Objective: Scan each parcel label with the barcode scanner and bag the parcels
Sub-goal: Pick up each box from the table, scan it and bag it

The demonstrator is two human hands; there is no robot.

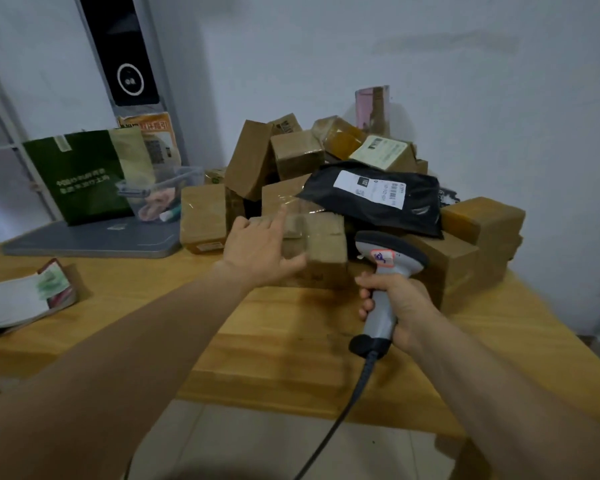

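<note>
The wooden table [274, 358] carries a heap of cardboard parcels [250, 161] toward 1 o'clock, with a black poly mailer [413, 209] lying on top. A green paper bag [80, 174] stands at 10 o'clock. At 4 o'clock the right hand [400, 303] grasps the barcode scanner [390, 249] by its handle. The left hand [257, 251], fingers straight, touches a taped brown box [326, 244] near centre.

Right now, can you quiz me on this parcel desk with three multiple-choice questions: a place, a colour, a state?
1. The black mailer lies: A on the cardboard boxes, B on the floor, C under the laptop.
2. The paper bag at back left is: A red, B green, C blue.
3. The barcode scanner is: A in the clear tub, B held by its handle, C hanging on the wall.
Answers: A, it tops the pile; B, its front is dark green; B, fingers wrap its handle.
</note>
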